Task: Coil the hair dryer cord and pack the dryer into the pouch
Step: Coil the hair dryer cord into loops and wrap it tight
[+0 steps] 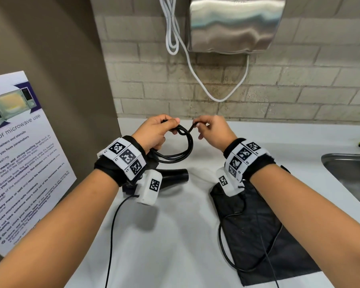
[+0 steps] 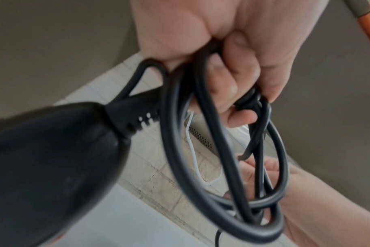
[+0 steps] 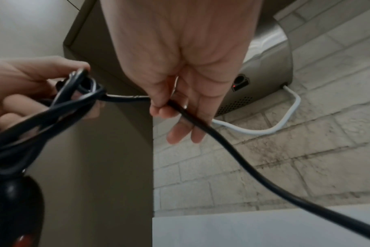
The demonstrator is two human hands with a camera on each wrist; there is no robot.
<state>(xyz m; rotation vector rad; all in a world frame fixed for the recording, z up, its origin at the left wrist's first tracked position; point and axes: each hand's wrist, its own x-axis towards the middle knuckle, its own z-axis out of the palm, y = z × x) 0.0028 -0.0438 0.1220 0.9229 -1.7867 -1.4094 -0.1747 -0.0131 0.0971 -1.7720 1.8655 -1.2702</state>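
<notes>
- Step in hand: coiling. The cord is gathered in several loops held above the counter; packing has not begun.
- The left hand has its fingers curled round the top of the loops. The hair dryer hangs just below this hand, its nozzle pointing toward the pouch.
- The right hand pinches the free run of cord between thumb and forefinger, near the coil; its other fingers are relaxed and extended.
- From the right hand, the remaining cord trails down across the pouch, which lies flat on the counter beside the sink. The plug end is not visible, so the remaining length is probably modest but cannot be confirmed.
- Next move, as judged: carry the pinched section over to the left hand, lay it on as a further loop of matching size, then slide the pinch down the cord.
</notes>
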